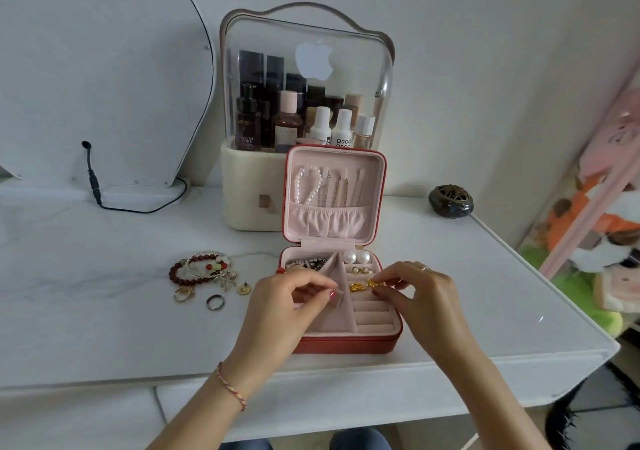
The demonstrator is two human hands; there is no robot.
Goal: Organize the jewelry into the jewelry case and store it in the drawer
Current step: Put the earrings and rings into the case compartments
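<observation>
A red jewelry case [346, 344] with pink lining stands open on the white table, its lid upright with a pearl strand [306, 186] and chains hung inside. Two pearl earrings [356, 257] and a small gold piece sit in its back compartments. My right hand [419, 297] pinches a gold chain [363, 286] over the ring rolls. My left hand [294, 297] hovers over the case's left compartment, fingers curled in a pinch; whether it holds anything is unclear. Loose on the table to the left lie red bead bracelets [194, 271], a silver bangle, a dark ring [215, 301] and gold pieces [183, 293].
A clear-lidded cosmetics organizer [304, 103] full of bottles stands right behind the case. A mirror [104, 68] with a black cable leans at the back left. A dark round burner [450, 201] sits at the back right. The drawer front [311, 411] lies below the table's near edge.
</observation>
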